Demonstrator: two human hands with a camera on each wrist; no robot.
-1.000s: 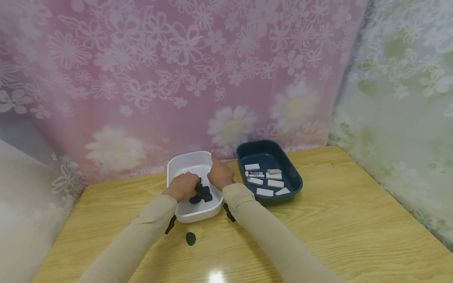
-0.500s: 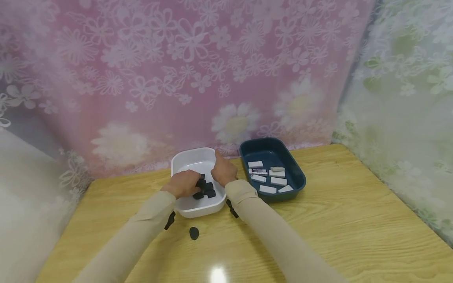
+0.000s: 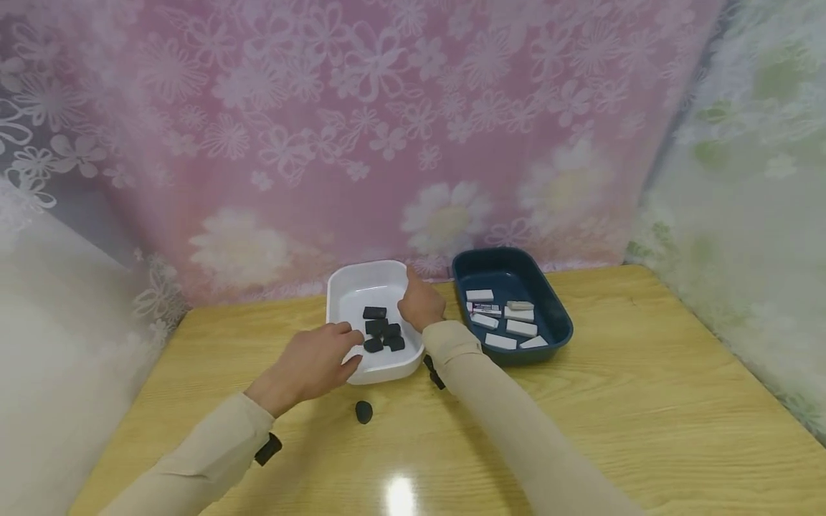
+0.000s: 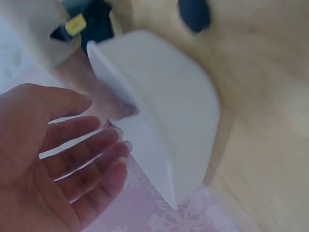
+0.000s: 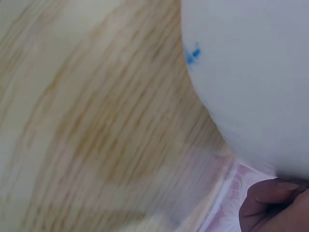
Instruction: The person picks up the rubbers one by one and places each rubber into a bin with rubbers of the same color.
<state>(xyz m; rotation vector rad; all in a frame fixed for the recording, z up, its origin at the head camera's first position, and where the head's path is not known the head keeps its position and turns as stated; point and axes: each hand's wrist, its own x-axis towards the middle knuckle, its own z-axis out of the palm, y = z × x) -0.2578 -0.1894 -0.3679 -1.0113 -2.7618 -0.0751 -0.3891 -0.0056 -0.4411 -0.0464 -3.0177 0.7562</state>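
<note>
Several small black blocks [image 3: 376, 327] lie grouped in a white plastic tub [image 3: 387, 374] at the back of the table. My left hand [image 3: 316, 362] is at the tub's left front corner, fingers spread and slightly bent; in the left wrist view its palm [image 4: 63, 154] holds nothing. On the opposite side, my right hand [image 3: 422, 301] grips the tub's right rim. Curled fingers [image 5: 270, 198] show against the white wall in the right wrist view. A black oval piece [image 3: 364, 412] rests on the table in front of the tub.
A dark blue tub [image 3: 560, 340] stands to the right, close beside the white one. Several white blocks [image 3: 521, 328] and a printed-sleeve block [image 3: 485, 309] lie in it. A pink floral curtain [image 3: 310, 201] hangs directly behind the wooden table [image 3: 613, 401].
My left hand has come out from over the black blocks, moving left and toward me, and its fingers have spread. My right hand stays on the rim. The head view has shifted slightly.
</note>
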